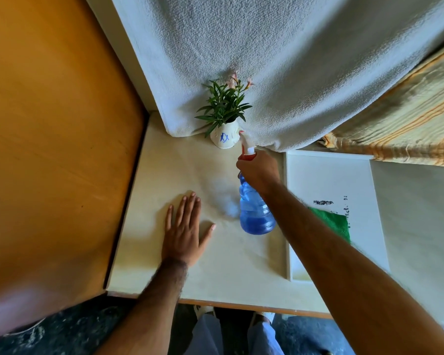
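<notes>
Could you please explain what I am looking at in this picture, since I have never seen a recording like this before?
There is no machine here. A person wears one wide-angle camera on the head, looking forward and down, so you see their own two bare arms from above. The left hand lies flat, fingers straight, on the pale table. The right hand grips the neck of a blue spray bottle, which has a red-and-white trigger head and is partly filled with liquid. Behind it stands a small white vase with a green plant, against a hanging white towel. To the right lies a white tray holding a green cloth, partly hidden by the right arm.
</notes>
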`<state>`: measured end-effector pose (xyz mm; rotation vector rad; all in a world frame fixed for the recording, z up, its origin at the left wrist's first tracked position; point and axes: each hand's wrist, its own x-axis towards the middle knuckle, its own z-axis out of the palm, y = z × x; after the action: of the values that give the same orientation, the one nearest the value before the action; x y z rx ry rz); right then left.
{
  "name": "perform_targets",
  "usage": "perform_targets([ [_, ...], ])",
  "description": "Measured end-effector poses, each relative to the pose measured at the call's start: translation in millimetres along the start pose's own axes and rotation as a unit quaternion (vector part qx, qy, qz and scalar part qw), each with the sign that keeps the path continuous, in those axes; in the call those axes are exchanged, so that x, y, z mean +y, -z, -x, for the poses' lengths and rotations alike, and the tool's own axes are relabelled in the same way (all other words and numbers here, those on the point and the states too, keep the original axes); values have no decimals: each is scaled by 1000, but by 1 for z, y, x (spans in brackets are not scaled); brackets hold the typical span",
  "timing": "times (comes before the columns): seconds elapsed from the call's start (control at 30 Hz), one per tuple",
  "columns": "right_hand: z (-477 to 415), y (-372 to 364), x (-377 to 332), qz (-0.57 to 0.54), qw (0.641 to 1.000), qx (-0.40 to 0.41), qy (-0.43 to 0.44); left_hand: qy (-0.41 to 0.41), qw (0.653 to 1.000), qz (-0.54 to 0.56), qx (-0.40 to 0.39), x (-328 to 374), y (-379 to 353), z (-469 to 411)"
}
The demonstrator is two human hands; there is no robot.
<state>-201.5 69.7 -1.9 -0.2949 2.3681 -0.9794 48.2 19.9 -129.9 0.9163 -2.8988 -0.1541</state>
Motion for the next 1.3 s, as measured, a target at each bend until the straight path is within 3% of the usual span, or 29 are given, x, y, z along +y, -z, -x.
perform_targets([
  [0.13, 13, 31, -2, -91, 992, 70, 58, -1, 1000, -2, -6, 0, 1, 0],
  [0.27, 15, 73, -5, -192, 958, 155, 144, 0, 1000, -4, -18, 1, 3, 0],
  [0.4, -2, 111, 10, -174, 925, 217, 257, 0, 999, -6, -34, 1, 4, -1],
  [0.53, -28, 130, 41, -170, 915, 251, 267, 1, 999, -3, -36, 1, 3, -1],
  [1.1, -36, 128, 78, -223, 914, 198, 276, -1, 999, -4, -37, 1, 3, -1],
  [1.3, -32, 131, 98, -166, 953, 149, 203, -1, 999, 0, -40, 1, 3, -1],
])
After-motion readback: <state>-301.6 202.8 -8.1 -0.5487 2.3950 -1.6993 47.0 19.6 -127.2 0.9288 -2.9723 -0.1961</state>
